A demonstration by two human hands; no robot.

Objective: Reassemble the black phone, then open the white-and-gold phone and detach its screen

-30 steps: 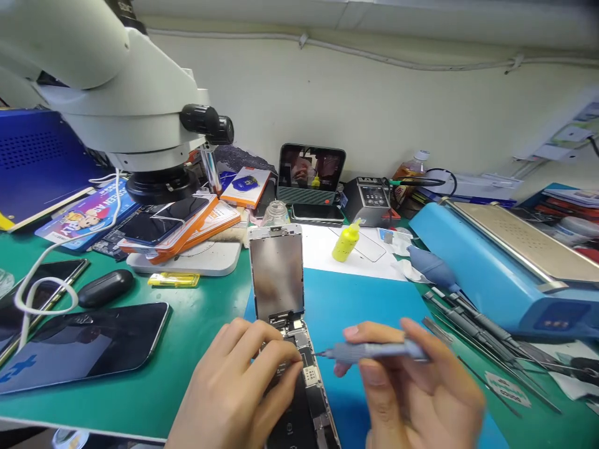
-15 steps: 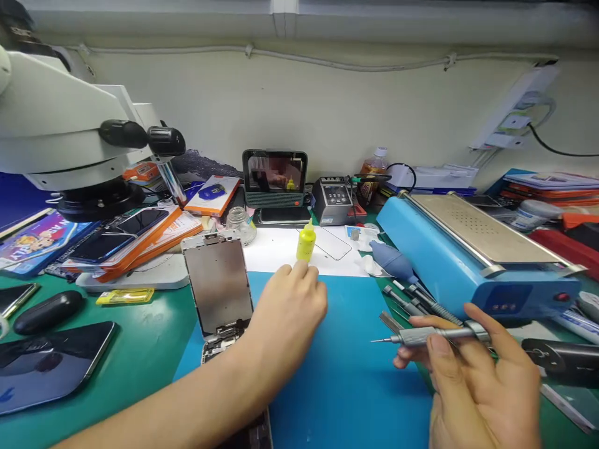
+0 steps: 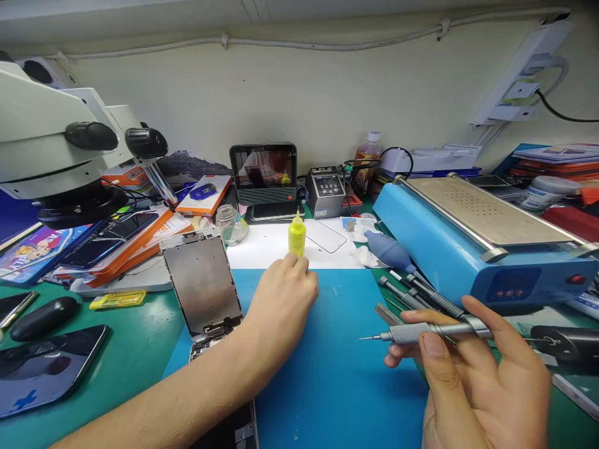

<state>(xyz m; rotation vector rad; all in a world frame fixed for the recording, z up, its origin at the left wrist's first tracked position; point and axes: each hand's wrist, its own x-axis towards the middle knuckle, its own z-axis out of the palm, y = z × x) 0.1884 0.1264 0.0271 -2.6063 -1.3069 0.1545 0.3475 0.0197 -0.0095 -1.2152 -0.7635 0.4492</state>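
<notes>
I am holding a silver-grey tool (image 3: 412, 333) with a ridged pattern; the bottle (image 3: 296, 238) is showing dark-speckled yellow, the mat (image 3: 341, 312) blue.

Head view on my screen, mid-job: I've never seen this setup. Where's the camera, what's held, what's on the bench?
One camera, worn on the person's head, looks forward and down at two bare hands; no robot here. The right hand holds a pen-shaped metal tool with a thin tip. The left hand is over the blue mat, near a yellow bottle; the fingertips are hidden, so I can't tell its grip. The left forearm partly hides an opened phone with its panel raised. A microscope stands at left, a blue machine at right.
</notes>
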